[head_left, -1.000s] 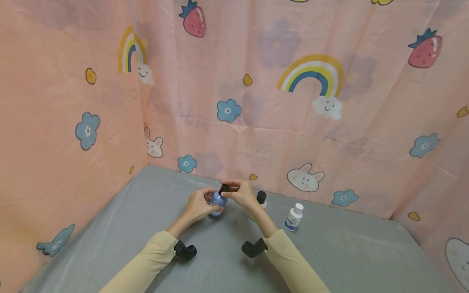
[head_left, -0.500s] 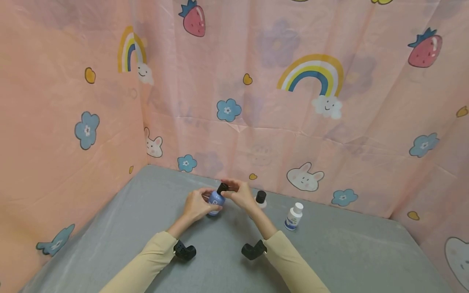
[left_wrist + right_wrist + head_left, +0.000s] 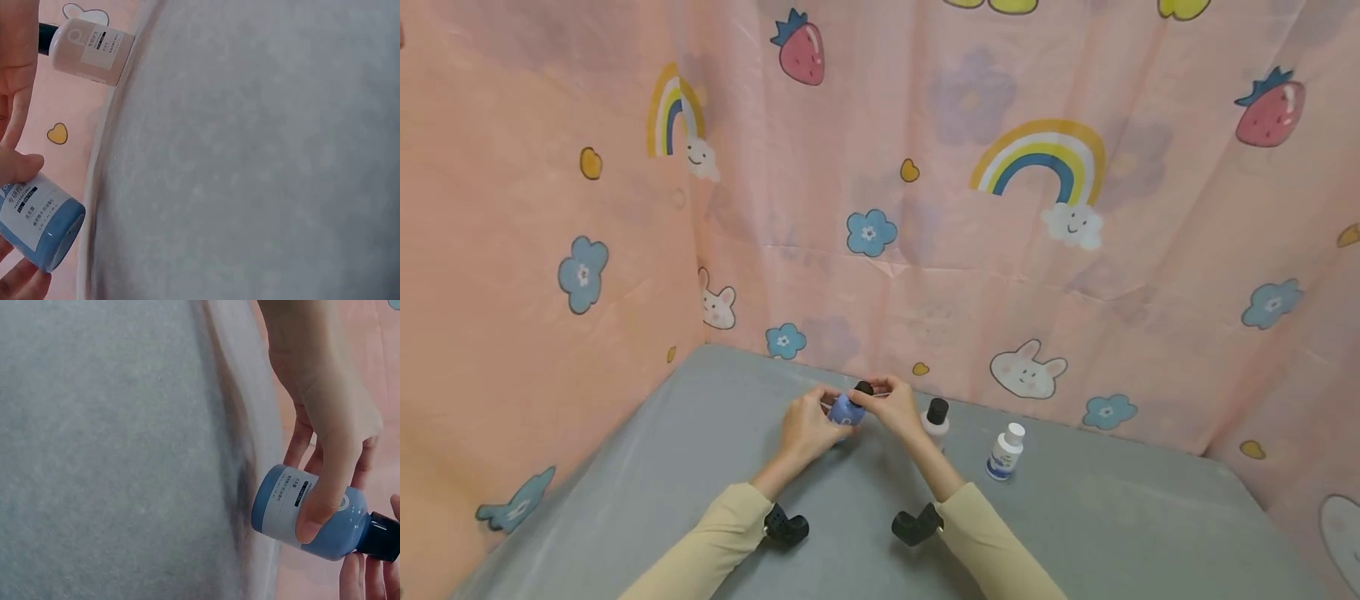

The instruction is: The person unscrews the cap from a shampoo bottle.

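A small blue bottle (image 3: 846, 411) with a white label and a black cap (image 3: 864, 388) is held above the grey table, tilted with its cap to the right. My left hand (image 3: 807, 427) grips its body, thumb across the label in the right wrist view. The fingers of my right hand (image 3: 891, 408) pinch the black cap. In the left wrist view the base of the blue bottle (image 3: 53, 228) shows below a thumb. A pale pink bottle (image 3: 935, 422) with a black cap stands just behind my right wrist, its lower part partly hidden.
A white bottle (image 3: 1004, 452) with a white cap and blue label stands to the right on the grey table (image 3: 1120, 525). A pink patterned curtain (image 3: 820, 175) hangs behind and along the left side. Black wrist cameras sit under both sleeves.
The blue bottle has tipped further over, cap now lower and more to the right, with both hands staying on it. The head view has shifted slightly upward.
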### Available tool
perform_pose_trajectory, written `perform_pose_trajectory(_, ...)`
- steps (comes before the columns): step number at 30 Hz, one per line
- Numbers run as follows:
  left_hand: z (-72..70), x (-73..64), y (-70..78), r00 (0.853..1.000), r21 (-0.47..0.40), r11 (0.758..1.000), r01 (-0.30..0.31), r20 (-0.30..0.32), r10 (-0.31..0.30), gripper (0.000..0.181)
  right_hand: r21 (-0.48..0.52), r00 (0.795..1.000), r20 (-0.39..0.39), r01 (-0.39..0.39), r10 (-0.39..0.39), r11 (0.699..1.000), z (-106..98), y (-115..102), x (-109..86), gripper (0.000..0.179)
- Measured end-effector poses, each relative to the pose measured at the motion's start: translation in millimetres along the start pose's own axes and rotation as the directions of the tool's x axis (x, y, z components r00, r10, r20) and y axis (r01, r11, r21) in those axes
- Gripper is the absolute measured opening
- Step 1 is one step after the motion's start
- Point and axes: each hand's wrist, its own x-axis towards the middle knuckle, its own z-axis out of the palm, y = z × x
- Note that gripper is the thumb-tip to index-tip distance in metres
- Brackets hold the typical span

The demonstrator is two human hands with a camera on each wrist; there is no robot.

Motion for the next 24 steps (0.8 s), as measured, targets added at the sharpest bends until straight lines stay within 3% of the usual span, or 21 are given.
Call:
perform_pose_trajectory(4,2.2,-3.4,-1.4,1.0,-0.029,0.999,-0.021,-0.023,0.02,0.048,0.024,1.0,-0.006,-0.03,0.03,0.999,-1,-1,-1.6,0.039)
perform_pose_trajectory(9,1.5,-2.9,-1.4,0.999,-0.071,0.997,-0.015,-0.034,0.012,0.048,0.01,1.0,0.028,0.008,-0.009,1.0,-3,-2,0.8,0.034)
perform_pose_trajectory(24,-6.4,1.8,-2.6,0.992,-0.171,0.983,0.068,0.116,-0.048,0.05,-0.007,0.991,0.132,0.011,-0.01,1.0,-10,-7,3.7,0.038)
